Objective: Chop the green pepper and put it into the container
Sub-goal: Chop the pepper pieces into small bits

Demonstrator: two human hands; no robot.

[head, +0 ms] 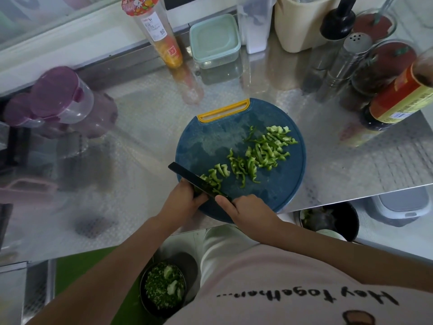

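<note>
Head view: round blue cutting board on steel counter. Green pepper lies in cut strips across board's middle and right. Right hand wraps handle of knife, black blade angled over board's near-left part. Left hand, fingers curled, pins last uncut piece just left of blade. Mint-lidded container at counter's back, well apart from board.
</note>
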